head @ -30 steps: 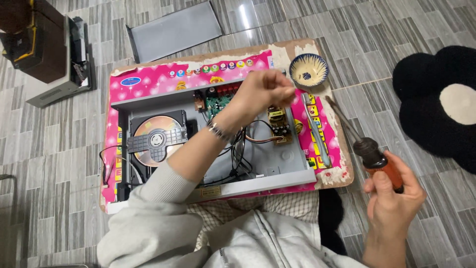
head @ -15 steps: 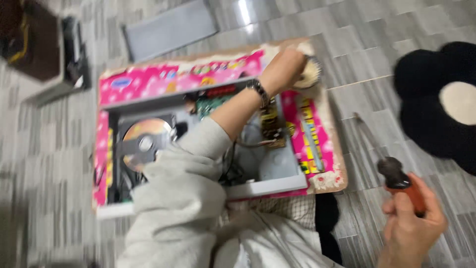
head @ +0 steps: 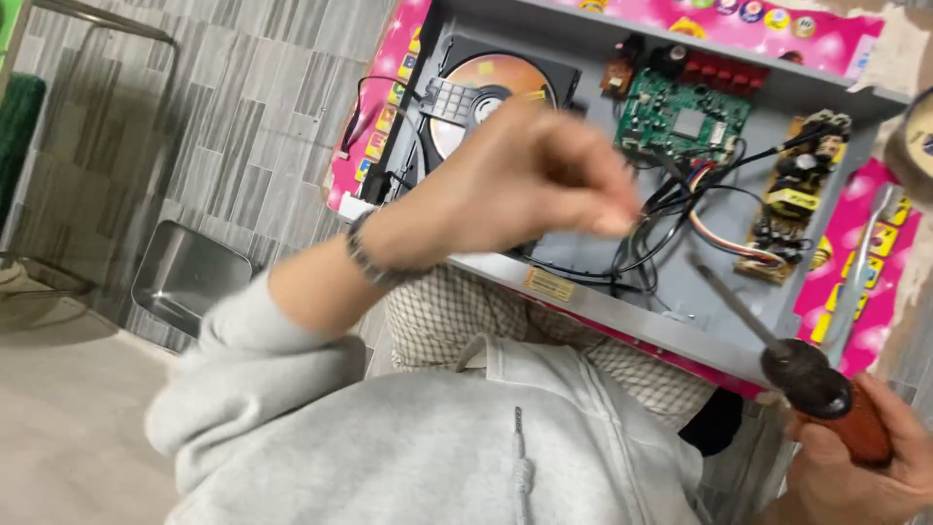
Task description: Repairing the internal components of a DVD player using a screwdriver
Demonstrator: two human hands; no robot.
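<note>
My left hand (head: 515,190) hovers blurred over an opened grey disc player (head: 603,306), fingers pinched together with nothing visible between them. A bracelet circles that wrist. My right hand (head: 865,472) at the bottom right grips a screwdriver (head: 826,394) by its orange and black handle. Its shaft points up-left over the player's front right corner. Inside the case lie a shiny disc (head: 505,78), a green circuit board (head: 685,117), a yellow and black power board (head: 797,194) and loose wires (head: 671,228).
The player rests on a pink printed board (head: 860,282) on a grey tiled floor. A grey metal cover (head: 185,277) lies on the floor at left, near a thin metal frame (head: 87,19). A round bowl's edge (head: 918,146) shows at the right border.
My left hand has drawn back from the bowl at the far right to the middle of the player. The view has swung closer and tilted. The screwdriver stays in my right hand.
</note>
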